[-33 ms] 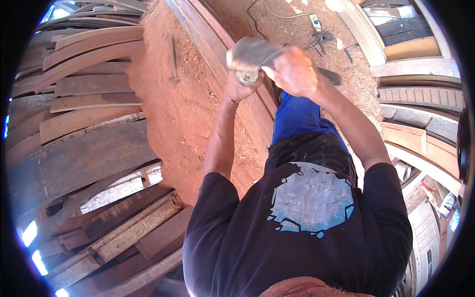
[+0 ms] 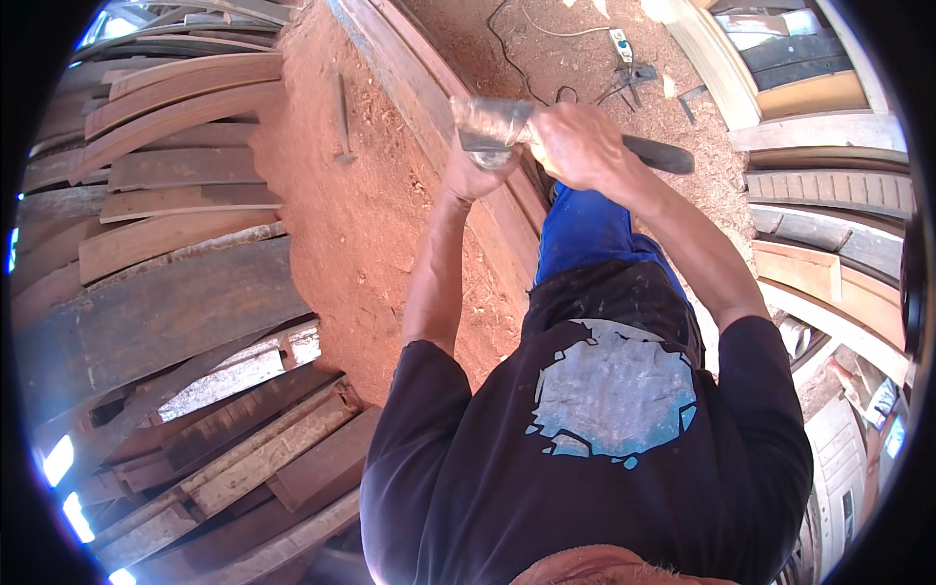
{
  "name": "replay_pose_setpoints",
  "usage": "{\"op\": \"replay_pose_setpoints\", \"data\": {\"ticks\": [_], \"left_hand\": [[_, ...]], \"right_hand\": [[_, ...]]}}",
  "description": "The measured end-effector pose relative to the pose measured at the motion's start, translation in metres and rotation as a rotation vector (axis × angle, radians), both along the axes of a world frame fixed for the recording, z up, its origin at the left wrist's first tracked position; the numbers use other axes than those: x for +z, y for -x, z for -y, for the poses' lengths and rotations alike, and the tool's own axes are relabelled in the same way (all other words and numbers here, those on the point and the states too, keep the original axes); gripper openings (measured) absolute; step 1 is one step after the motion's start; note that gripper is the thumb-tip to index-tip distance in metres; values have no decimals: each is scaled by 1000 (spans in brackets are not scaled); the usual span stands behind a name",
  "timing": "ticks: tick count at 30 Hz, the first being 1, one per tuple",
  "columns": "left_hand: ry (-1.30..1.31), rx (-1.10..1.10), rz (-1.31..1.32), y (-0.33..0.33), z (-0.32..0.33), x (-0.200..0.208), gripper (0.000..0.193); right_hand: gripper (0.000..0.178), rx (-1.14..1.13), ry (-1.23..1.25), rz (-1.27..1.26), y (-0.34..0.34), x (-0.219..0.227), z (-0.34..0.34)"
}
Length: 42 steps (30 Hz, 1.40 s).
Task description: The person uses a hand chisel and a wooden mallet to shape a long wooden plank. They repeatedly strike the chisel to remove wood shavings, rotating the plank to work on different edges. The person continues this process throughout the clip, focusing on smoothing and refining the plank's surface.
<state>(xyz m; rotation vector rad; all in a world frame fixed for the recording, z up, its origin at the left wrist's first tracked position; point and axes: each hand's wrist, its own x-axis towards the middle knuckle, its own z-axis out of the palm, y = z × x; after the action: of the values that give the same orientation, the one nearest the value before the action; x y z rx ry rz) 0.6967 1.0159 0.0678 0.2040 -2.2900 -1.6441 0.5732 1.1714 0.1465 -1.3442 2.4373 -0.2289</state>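
My right hand (image 2: pixel 575 146) is wrapped round a mallet (image 2: pixel 492 119), whose dark handle (image 2: pixel 660 154) sticks out to the right. Motion blurs the block-like head, which lies over the round, worn end (image 2: pixel 490 159) of a tool in my left hand (image 2: pixel 473 180). Those left fingers are closed around it; its lower part and the spot it rests on are hidden. Both hands are above a long reddish-brown wooden beam (image 2: pixel 414 73) that runs from the top towards my legs.
A hammer (image 2: pixel 340 112) lies on the sawdust left of the beam. Stacked planks (image 2: pixel 175 292) fill the left side. A power strip (image 2: pixel 620 44) with cables lies on the shavings at upper right, and wooden frames (image 2: pixel 829 195) line the right.
The mallet's head has come down over the round end of the held tool, and its handle has shifted to the right. My left hand stays in place.
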Motion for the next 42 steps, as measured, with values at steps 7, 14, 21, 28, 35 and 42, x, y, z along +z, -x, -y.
{"op": "replay_pose_setpoints", "data": {"ticks": [7,14,21,28,35,42], "left_hand": [[-116,271,19,17,-3,-10,29],[-108,87,88,-1,10,-14,24],[-86,40,-27,-9,-6,-13,34],[-148,342,81,13,3,-41,36],[92,310,108,103,11,-3,32],[45,-119,427,155,12,-28,28]], "right_hand": [[29,-95,516,311,12,34,-22],[22,-58,916,207,21,78,-26],[13,53,357,107,2,-22,-18],[37,-155,441,408,11,-11,-37],[43,-359,528,661,35,-29,-67],[27,-644,626,827,71,-62,-106]]}}
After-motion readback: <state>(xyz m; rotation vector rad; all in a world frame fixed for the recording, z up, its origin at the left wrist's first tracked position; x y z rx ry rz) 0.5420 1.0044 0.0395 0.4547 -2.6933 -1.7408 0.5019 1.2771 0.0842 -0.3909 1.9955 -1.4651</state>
